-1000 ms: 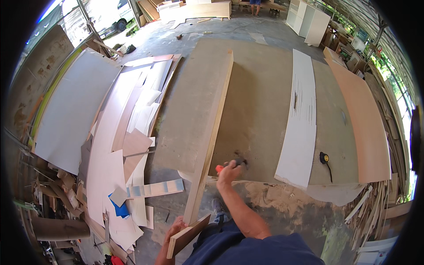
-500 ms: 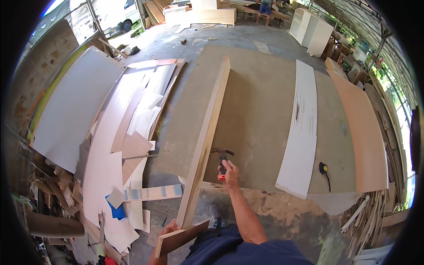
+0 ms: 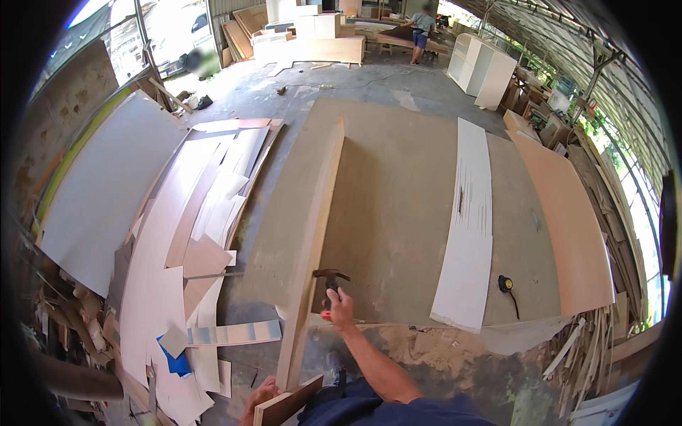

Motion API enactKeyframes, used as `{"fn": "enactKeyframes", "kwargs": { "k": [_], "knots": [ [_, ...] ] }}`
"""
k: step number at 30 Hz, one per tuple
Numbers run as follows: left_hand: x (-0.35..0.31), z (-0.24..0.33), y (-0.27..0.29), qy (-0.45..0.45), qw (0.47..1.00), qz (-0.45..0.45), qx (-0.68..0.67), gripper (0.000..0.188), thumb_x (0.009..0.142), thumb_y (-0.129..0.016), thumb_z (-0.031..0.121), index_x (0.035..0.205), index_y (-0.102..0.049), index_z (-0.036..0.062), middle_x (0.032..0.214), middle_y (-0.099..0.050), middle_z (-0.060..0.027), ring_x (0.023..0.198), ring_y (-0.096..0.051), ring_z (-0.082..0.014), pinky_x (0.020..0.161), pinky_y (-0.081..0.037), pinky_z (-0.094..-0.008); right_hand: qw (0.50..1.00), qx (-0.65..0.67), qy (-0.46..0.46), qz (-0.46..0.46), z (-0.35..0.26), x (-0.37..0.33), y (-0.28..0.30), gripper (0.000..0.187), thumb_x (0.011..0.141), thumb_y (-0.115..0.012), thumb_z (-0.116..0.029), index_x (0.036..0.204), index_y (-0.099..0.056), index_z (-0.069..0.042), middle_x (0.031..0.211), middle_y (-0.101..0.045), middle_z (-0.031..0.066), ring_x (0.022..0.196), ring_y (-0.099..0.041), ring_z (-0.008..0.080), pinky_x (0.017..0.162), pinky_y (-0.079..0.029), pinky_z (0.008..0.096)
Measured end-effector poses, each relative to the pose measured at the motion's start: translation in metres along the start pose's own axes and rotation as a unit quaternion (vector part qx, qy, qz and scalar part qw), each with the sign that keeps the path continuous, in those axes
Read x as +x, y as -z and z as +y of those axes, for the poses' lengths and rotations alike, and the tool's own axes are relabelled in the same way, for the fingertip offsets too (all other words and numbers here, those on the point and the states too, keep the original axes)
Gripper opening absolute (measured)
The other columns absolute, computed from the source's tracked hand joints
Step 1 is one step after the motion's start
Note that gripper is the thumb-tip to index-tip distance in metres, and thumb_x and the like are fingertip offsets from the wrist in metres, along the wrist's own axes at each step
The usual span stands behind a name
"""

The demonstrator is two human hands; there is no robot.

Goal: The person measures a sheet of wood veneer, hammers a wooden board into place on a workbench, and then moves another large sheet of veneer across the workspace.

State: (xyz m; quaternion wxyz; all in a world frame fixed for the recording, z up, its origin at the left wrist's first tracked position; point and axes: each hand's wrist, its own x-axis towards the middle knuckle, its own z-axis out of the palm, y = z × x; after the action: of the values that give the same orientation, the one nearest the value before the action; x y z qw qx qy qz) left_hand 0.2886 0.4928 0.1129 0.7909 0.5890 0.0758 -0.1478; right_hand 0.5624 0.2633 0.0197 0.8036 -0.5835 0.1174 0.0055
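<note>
A claw hammer (image 3: 332,278) with a dark head and red-ended handle is gripped in my right hand (image 3: 339,308). Its head is at the right side of a long, pale wooden beam (image 3: 310,263); whether the two touch I cannot tell. The beam runs away from me across a large brown sheet (image 3: 391,213). At the beam's near end a short brown board (image 3: 290,402) sits crosswise. My left hand (image 3: 263,395) is closed around the corner where beam and board meet, its fingers partly hidden.
A white slotted strip (image 3: 465,234) and a yellow-black tape measure (image 3: 505,284) lie on the brown sheet. Stacked panels and offcuts (image 3: 156,284) fill the left side. A peach-coloured panel (image 3: 568,234) and wood scraps border the right. Another person (image 3: 420,37) stands far back.
The hammer and my right hand have come closer to the beam's side. My view has tilted up slightly, showing more of the far workshop. My left hand keeps its hold.
</note>
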Motion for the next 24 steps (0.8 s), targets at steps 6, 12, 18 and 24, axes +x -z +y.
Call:
{"fn": "enactKeyframes", "kwargs": {
  "k": [6,12,18,24],
  "knots": [
    [-0.027,0.012,0.011,0.046,0.996,0.019,-0.073,0.037,0.096,-0.058,0.04,0.094,-0.064,0.0031,0.113,-0.058,-0.0164,0.109,-0.057,-0.0258,0.097,-0.045,-0.0398,0.977,0.163,-0.121,0.062,-0.052,0.02,0.029,0.022,0.098,-0.06,-0.031,0.093,-0.057,-0.01,0.076,-0.063,0.0056,0.049,-0.058,0.0138,0.04,-0.045,0.0243],
    [-0.048,0.012,0.019,0.223,0.958,0.121,-0.135,0.029,0.092,-0.061,0.028,0.108,-0.063,0.0045,0.113,-0.06,-0.0154,0.106,-0.059,-0.024,0.093,-0.047,-0.0363,0.978,0.111,-0.078,0.158,-0.059,0.079,0.039,0.024,0.1,-0.054,-0.033,0.093,-0.055,-0.01,0.076,-0.063,0.0061,0.05,-0.058,0.0153,0.036,-0.042,0.0251],
    [-0.054,0.01,0.025,0.217,0.956,0.145,-0.132,0.03,0.09,-0.06,0.029,0.107,-0.063,0.0042,0.109,-0.061,-0.0143,0.103,-0.06,-0.0231,0.091,-0.048,-0.0353,0.967,0.101,-0.032,0.23,-0.071,0.138,0.008,0.027,0.101,-0.053,-0.032,0.095,-0.054,-0.006,0.076,-0.063,0.0069,0.053,-0.058,0.0154,0.037,-0.041,0.0268],
    [-0.035,0.011,0.028,0.22,0.958,0.131,-0.128,0.031,0.088,-0.06,0.029,0.106,-0.064,0.0039,0.105,-0.061,-0.0133,0.101,-0.06,-0.0222,0.089,-0.048,-0.0343,0.971,-0.162,0.126,0.12,-0.04,0.207,-0.017,0.022,0.098,-0.053,-0.024,0.09,-0.054,-0.004,0.071,-0.058,0.0055,0.058,-0.056,0.0152,0.056,-0.045,0.0318]
  ]
}}
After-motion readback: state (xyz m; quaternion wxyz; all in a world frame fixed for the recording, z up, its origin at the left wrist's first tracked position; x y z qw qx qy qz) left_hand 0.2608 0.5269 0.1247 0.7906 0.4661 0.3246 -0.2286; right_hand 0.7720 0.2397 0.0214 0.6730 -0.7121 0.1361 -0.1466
